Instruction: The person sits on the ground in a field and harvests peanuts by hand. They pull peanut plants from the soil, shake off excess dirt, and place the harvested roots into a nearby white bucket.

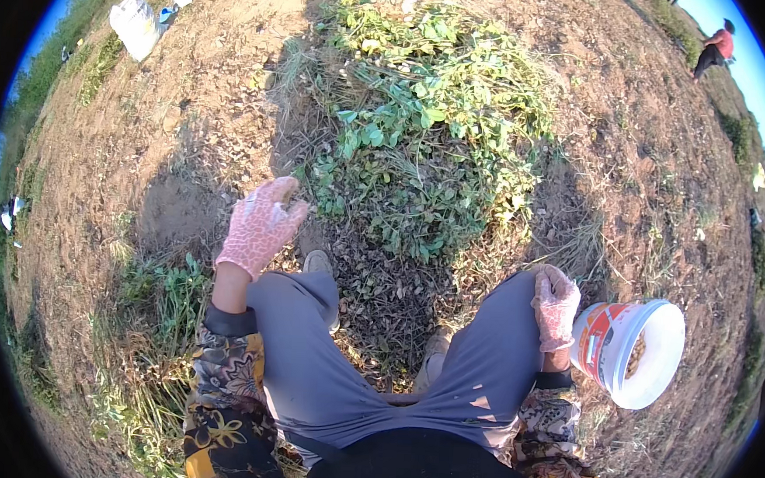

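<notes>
My left hand [264,224], in a pink patterned glove, hovers above the ground by my left knee. Its thumb stands apart from the curved fingers, and nothing shows between them. In a matching glove, my right hand [557,307] rests against my right knee with its fingers curled; the inside of the palm is hidden. A heap of cut or pulled leafy plants [430,110], green and partly yellowed, lies in front of my feet. Right of my right hand is a white plastic bucket [660,368] with a printed label, tilted in view, with small tan pieces [637,356] inside.
More pulled plants [150,382] lie at my left side. A white sack [136,25] stands far off at the upper left. At the upper right a person in a red top [719,44] is in the distance. Dry soil with leaf litter [648,189] surrounds the heap.
</notes>
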Demonstrator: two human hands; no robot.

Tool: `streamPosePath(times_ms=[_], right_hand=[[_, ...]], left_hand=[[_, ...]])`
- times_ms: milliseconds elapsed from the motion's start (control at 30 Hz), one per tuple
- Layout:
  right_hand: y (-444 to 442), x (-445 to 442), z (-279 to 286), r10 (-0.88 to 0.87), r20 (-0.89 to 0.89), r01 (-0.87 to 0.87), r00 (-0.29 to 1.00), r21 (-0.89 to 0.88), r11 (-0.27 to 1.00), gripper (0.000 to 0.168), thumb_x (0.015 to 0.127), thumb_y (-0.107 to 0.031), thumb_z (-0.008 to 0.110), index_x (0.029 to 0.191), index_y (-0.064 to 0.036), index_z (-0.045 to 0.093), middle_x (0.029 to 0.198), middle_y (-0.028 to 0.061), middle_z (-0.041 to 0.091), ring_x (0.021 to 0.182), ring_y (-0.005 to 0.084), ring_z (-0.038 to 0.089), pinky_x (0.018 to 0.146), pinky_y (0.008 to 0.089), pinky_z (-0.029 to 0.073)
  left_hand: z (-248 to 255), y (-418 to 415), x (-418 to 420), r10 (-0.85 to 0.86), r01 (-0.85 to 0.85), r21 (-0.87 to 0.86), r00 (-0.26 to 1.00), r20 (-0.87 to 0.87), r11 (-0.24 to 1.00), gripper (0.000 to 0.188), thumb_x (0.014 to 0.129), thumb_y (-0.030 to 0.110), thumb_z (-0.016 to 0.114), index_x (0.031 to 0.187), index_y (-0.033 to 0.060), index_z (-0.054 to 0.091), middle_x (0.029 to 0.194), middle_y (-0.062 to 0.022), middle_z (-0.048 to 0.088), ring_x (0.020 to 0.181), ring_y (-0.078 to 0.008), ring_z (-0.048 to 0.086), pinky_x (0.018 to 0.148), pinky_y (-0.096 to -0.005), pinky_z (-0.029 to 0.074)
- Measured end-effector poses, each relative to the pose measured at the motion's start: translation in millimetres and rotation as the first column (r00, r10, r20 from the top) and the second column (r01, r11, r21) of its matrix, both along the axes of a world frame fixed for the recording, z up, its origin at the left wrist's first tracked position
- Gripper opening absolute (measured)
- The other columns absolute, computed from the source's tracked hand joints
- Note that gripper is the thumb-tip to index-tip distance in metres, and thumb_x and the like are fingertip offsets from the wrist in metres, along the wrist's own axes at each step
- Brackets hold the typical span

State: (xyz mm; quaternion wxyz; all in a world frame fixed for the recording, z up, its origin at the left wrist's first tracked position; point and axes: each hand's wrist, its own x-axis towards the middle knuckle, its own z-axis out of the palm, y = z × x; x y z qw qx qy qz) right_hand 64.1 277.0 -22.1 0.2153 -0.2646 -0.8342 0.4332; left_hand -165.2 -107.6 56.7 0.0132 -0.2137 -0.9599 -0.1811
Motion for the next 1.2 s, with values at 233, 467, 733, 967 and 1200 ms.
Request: streamPosePath(times_ms=[233, 467, 733, 967, 1200], right_hand=[[-25.6, -120.4, 22.1, 0.169, 0.034, -0.158, 0.985, -0.216, 0.964, 0.022, 0.090, -0.005, 0.054, 0.110, 0.001, 0.060, 0.076, -0.0008, 0.058, 0.059, 0.0045, 0.051, 0.054, 0.0197, 0.043], [-64.1, -342.0, -17.1, 0.433, -0.011, -0.413, 0.901, 0.282, 0.866, 0.033, 0.088, -0.018, 0.059, 0.116, -0.003, 0.054, 0.104, 0.0148, 0.062, 0.096, 0.0278, 0.061, 0.082, 0.0344, 0.048], [-113.9, -493.8, -50.4, 0.200, 0.519, -0.526, 0.831, 0.617, 0.585, 0.057, 0.083, -0.032, 0.062, 0.126, -0.002, 0.041, 0.130, 0.0206, 0.046, 0.112, 0.0350, 0.054, 0.090, 0.0444, 0.047], [-103.8, -408.2, -81.4, 0.210, 0.443, -0.424, 0.871, 0.466, 0.777, 0.035, 0.085, -0.035, 0.056, 0.095, -0.002, 0.056, 0.095, 0.0239, 0.062, 0.094, 0.0381, 0.059, 0.080, 0.0464, 0.048], [-138.1, -207.3, -12.6, 0.388, 0.078, -0.395, 0.918, 0.151, 0.906, 0.022, 0.083, -0.019, 0.064, 0.092, 0.000, 0.057, 0.068, 0.0174, 0.058, 0.062, 0.0357, 0.057, 0.056, 0.0428, 0.043]], left_hand=[[-38.5, 130.7, -4.8, -0.339, 0.352, -0.022, 0.914, 0.223, 0.936, 0.027, 0.084, 0.027, 0.053, 0.099, 0.0060, 0.062, 0.088, -0.0147, 0.066, 0.083, -0.0322, 0.065, 0.073, -0.0443, 0.052], [-39.3, 137.9, -13.4, -0.337, 0.313, 0.136, 0.913, 0.231, 0.940, 0.026, 0.082, 0.028, 0.054, 0.091, 0.0044, 0.058, 0.080, -0.0139, 0.063, 0.076, -0.0308, 0.064, 0.067, -0.0441, 0.051], [-26.4, 118.4, -32.7, -0.205, 0.156, 0.208, 0.948, 0.244, 0.966, 0.025, 0.084, 0.028, 0.054, 0.091, 0.0041, 0.056, 0.076, -0.0137, 0.062, 0.071, -0.0302, 0.065, 0.060, -0.0435, 0.052], [-28.7, 107.3, -47.6, -0.090, 0.028, 0.291, 0.975, 0.203, 0.956, 0.027, 0.084, 0.029, 0.055, 0.093, 0.0044, 0.056, 0.080, -0.0157, 0.063, 0.075, -0.0321, 0.064, 0.064, -0.0441, 0.051], [-28.1, 102.5, -47.8, -0.028, -0.070, 0.273, 0.941, 0.337, 0.959, 0.048, 0.083, 0.046, 0.058, 0.100, 0.0012, 0.058, 0.090, -0.0193, 0.065, 0.085, -0.0360, 0.064, 0.073, -0.0447, 0.051]])
